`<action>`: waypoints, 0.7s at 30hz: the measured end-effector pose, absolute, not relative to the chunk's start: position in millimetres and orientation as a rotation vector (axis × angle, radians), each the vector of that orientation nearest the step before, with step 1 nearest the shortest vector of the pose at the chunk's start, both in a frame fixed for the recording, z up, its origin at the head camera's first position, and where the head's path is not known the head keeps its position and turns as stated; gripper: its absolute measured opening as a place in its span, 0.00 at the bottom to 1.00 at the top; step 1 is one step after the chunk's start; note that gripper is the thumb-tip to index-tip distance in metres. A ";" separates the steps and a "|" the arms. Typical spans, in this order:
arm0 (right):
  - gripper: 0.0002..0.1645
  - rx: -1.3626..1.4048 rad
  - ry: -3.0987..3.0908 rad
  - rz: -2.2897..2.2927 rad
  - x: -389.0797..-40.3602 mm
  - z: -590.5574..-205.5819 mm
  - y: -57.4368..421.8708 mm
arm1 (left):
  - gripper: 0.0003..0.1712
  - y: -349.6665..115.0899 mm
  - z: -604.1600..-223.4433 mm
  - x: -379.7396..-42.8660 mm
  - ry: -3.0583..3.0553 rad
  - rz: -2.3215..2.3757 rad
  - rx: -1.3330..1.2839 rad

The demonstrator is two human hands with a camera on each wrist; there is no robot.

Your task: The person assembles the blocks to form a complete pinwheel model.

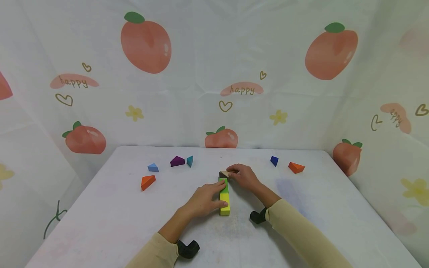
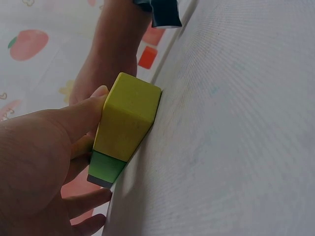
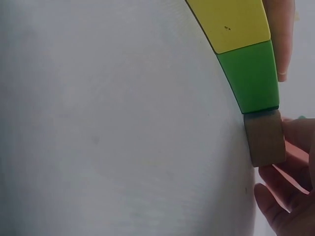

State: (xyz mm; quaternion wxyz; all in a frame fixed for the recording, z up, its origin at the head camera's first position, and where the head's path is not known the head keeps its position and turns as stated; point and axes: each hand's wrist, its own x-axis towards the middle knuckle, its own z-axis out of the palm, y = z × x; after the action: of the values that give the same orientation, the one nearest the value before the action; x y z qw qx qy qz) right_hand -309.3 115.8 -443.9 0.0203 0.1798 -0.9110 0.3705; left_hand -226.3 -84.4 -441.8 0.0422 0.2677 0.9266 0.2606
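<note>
"As our right hand (image 1: 246, 178) pinches the tan triangular wooden block (image 3: 266, 138) at the green wooden cuboid (image 3: 250, 77)'s twelve o'clock, our left hand (image 1: 202, 200)?"

"Straight-fingered on green. Tan's likely light, rigid; we'd grip its sides."

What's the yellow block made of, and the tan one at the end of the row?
The yellow block looks like painted wood, smooth with even color and rounded edges, but plastic is possible. The tan block is perhaps bare wood: dull, brownish, without bright paint.
</note>
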 end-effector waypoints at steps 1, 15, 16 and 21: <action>0.12 0.560 -2.825 1.150 -309.5 -444.1 115.9 | 0.40 -84.3 -441.7 -226.3 2.834 0.798 0.813; 0.12 0.553 -2.839 1.164 -311.7 -446.6 115.0 | 0.40 -83.9 -440.2 -226.3 2.825 0.788 0.794; 0.12 0.552 -2.840 1.164 -311.5 -446.6 114.9 | 0.40 -83.8 -440.7 -226.6 2.824 0.790 0.795; 0.12 0.546 -2.849 1.170 -310.6 -446.4 114.9 | 0.40 -83.7 -442.3 -227.4 2.827 0.798 0.811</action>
State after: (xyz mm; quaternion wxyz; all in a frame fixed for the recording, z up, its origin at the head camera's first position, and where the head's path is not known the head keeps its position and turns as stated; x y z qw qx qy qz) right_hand -310.6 114.9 -446.4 0.0069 0.1744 -0.9108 0.3741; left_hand -227.4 -83.7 -442.3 0.0471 0.2658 0.9267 0.2615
